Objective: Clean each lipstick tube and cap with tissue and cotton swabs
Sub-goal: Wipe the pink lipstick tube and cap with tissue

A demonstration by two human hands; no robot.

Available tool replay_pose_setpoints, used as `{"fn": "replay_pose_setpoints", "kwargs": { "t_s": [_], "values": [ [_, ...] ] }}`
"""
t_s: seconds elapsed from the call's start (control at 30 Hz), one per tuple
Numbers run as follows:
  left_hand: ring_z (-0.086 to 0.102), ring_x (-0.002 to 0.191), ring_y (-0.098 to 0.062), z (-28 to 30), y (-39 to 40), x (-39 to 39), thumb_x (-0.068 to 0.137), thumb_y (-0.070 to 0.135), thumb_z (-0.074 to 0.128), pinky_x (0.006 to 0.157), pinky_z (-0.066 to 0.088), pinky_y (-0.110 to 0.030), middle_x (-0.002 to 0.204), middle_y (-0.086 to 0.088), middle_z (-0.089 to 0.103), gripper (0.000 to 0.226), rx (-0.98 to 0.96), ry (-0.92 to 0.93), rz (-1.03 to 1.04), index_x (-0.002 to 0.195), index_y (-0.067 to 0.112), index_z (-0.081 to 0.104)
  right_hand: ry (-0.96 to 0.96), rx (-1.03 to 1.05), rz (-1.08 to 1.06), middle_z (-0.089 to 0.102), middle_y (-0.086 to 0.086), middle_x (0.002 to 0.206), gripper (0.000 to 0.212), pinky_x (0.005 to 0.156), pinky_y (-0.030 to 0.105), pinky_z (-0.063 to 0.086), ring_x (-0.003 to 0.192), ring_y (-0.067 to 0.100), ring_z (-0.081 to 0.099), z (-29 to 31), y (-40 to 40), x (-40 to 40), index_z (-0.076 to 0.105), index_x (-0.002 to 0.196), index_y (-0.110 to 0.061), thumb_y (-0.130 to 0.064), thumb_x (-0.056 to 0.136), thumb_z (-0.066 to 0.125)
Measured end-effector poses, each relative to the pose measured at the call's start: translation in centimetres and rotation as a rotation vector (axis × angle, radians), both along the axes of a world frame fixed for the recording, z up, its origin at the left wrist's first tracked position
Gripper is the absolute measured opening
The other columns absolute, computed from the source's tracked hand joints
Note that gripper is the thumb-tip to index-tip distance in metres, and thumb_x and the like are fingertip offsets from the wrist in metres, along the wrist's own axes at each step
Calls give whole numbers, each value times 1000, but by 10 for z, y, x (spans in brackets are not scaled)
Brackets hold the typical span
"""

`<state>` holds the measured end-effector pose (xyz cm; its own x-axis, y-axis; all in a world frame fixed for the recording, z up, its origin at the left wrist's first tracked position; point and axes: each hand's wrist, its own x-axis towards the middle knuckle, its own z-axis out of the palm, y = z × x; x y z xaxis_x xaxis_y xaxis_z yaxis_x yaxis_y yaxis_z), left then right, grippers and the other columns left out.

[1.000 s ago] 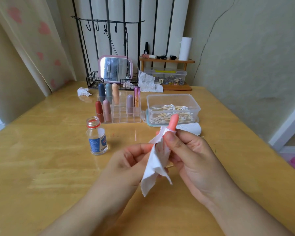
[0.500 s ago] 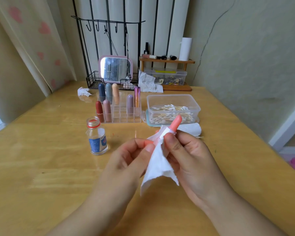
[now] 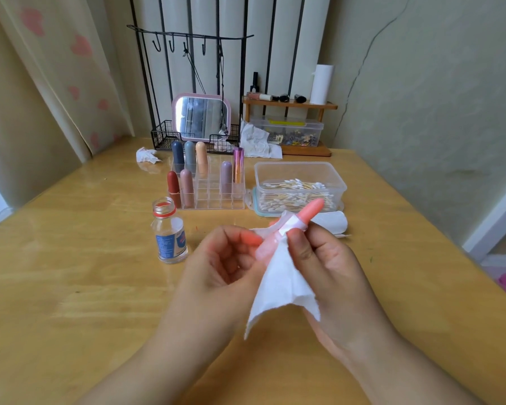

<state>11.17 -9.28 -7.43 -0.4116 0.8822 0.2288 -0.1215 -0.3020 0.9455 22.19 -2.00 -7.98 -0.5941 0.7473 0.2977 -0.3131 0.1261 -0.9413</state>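
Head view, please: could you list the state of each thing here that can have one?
Coral lipstick: uncapped, tissue-wrapped.
Tissue: hanging loose below the fingers.
Left hand: pinching the tissue.
Right hand: gripping the lipstick.
Glass bottle: upright, capless.
Swab box: open, holding swabs.
Organizer: partly filled with capped lipsticks.

A small room corner with a wooden table by a cracked wall

The light wooden table [image 3: 70, 244] is glossy and reflects daylight from the left side – there a cream curtain [image 3: 56, 68] with pink hearts hangs. The right wall [image 3: 435, 112] is pale green, with a long thin crack [image 3: 360, 65] running down. Behind the table stands a black wire rack [image 3: 187, 39] with hooks, and a small wooden shelf [image 3: 289, 106]
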Motion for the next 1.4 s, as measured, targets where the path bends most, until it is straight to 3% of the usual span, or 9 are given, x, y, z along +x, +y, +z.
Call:
{"fn": "replay_pose_setpoints", "kwargs": {
  "t_s": [0.13, 0.27, 0.43, 0.57, 0.73, 0.87, 1.0, 1.23, 1.4],
  "values": [
    [61, 66, -20, -2, 0, -5, 75, 28, 63, 63, 53, -31, 72, -10, 68, 13, -33, -59, -142, 79, 17, 68, -21, 3, -33, 71, 9, 88, 55, 75, 55, 46, 83, 29, 64, 0, 1, 0, 68, 93, -24, -71, 65, 66],
    [66, 70, -12, 0, 0, -5, 70, 16, 69, 64, 52, -19, 77, -5, 72, 5, 98, 19, -40, 71, 20, 67, -8, -6, -11, 66, 9, 87, 58, 76, 47, 41, 84, 26, 58, -3, 0, -2, 68, 92, -20, -71, 65, 67],
    [64, 73, -17, -9, -2, -10, 70, 30, 73, 68, 52, -26, 78, 1, 66, 16, 206, 514, 249, 79, 30, 61, 56, -45, 41, 67, 5, 86, 46, 79, 35, 47, 86, 20, 60, -4, -3, -6, 70, 91, -23, -63, 68, 70],
    [61, 69, -12, -3, -1, -6, 62, 28, 78, 63, 51, -20, 75, 1, 67, 22, 97, 151, 42, 79, 25, 65, 50, -47, 62, 69, 0, 85, 34, 76, 29, 50, 85, 14, 65, 2, -3, 0, 70, 89, -24, -54, 75, 64],
    [63, 64, -18, 1, -1, -5, 75, 23, 63, 57, 52, -24, 72, -9, 68, 6, 13, -75, -188, 76, 20, 68, -25, 1, 9, 70, 3, 89, 52, 78, 46, 43, 87, 21, 64, -1, 1, 0, 68, 92, -26, -71, 66, 66],
    [64, 71, -13, -4, -2, -6, 69, 19, 76, 66, 52, -23, 77, -3, 70, 15, 124, 168, 33, 75, 22, 63, 59, -39, 20, 68, -7, 74, 19, 69, 19, 48, 73, 7, 64, 0, -3, -4, 70, 80, -25, -39, 86, 58],
    [61, 73, -13, -13, -1, -15, 74, 21, 76, 67, 48, -22, 78, 7, 61, 23, 238, 710, 335, 83, 30, 56, 109, -106, 29, 66, -5, 71, 20, 66, 17, 48, 71, 8, 62, -4, -8, -7, 70, 77, -23, -34, 82, 55],
    [63, 69, -9, 0, -2, -4, 73, 23, 67, 60, 49, -17, 77, -4, 69, 16, 57, 17, -76, 84, 13, 62, 39, 12, -3, 71, 6, 89, 33, 78, 31, 51, 88, 18, 65, -2, -1, -1, 69, 92, -19, -50, 81, 66],
    [63, 69, -8, -3, -2, -7, 74, 24, 75, 61, 49, -18, 78, 0, 71, 13, 173, 268, 48, 78, 24, 62, 70, -8, -21, 71, -3, 80, 19, 72, 20, 50, 79, 10, 66, -3, -5, -5, 69, 85, -20, -36, 84, 58]
  ]
}}
